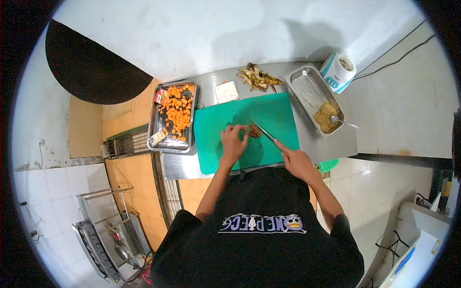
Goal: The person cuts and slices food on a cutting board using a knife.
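My right hand (296, 164) is closed around the handle of a knife (265, 131). The blade slants up and left over the green cutting board (213, 156), along the right side of a small heap of dark brown chopped food (255, 131). At the heap's left edge, the curled fingers of my left hand (234, 144) pinch at the food. What exactly this food is cannot be made out.
Left of the board is a metal tray (193, 113) of cut orange carrots (178, 115). Behind it lie a white block-like item (226, 91) and banana peels (259, 78). A steel pan (300, 86) holds yellowish mash and a spoon (334, 119); a white-and-blue appliance (337, 72) stands beside it.
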### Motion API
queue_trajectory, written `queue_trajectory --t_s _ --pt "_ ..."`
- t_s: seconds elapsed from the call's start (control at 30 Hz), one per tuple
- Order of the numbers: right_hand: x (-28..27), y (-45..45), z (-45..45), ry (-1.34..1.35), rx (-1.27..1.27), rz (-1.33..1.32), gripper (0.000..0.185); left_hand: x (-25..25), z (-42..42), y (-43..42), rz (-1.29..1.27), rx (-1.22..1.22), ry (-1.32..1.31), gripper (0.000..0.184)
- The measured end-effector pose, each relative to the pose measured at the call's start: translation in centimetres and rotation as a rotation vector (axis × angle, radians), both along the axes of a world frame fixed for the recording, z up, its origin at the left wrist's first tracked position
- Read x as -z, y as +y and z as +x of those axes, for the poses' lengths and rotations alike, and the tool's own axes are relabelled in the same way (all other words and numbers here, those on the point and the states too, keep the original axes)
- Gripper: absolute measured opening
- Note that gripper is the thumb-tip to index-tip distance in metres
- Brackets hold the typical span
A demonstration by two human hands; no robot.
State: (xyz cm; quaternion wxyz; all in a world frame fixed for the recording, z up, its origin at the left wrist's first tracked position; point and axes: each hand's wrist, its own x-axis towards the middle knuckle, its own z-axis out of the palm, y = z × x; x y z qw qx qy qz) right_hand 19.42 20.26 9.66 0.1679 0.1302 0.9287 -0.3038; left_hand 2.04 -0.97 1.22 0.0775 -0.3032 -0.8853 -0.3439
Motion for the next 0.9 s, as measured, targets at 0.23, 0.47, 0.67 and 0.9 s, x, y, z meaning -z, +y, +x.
queue_trajectory --t_s 0.23,0.47,0.67,0.9 --pt "0.7 -0.6 0.7 -0.05 -0.041 0.034 0.059 1.4 0.3 -0.7 0.268 -0.083 -0.523 0.024" --pt "0.8 -0.6 1.1 -0.065 -0.011 0.014 0.056 2.2 0.1 -0.6 0.586 -0.115 -0.976 0.025" --pt "1.2 -0.2 1.5 -0.054 -0.021 0.025 0.056 3.9 -0.6 -1.1 0.28 -0.128 -0.575 0.026" --pt "0.2 -0.6 1.3 -0.084 -0.019 0.053 0.057 1.2 -0.4 -3.0 0.163 -0.06 -0.224 0.028"
